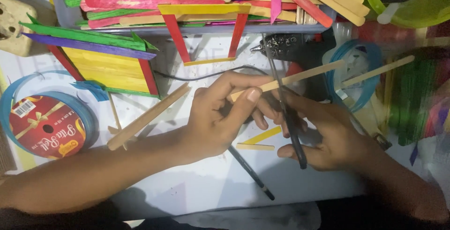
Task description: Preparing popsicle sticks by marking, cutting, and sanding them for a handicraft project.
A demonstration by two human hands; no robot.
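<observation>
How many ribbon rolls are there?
2. One blue roll lies at the left by the left arm; another blue roll sits at the right behind the glue gun. More may be hidden.

Your white table (201,188) carries a tray (197,27) of coloured craft sticks along its far edge, with a black glue gun (300,47) just in front of it and a black cord (201,76) trailing left. On your left lie a blue ribbon spool (47,124), a panel (108,66) of glued coloured sticks and a plain wooden stick piece (147,116). Near the middle lie a pencil (251,173) and two short stick offcuts (260,138), with a second blue ribbon roll (356,75) at right.
</observation>
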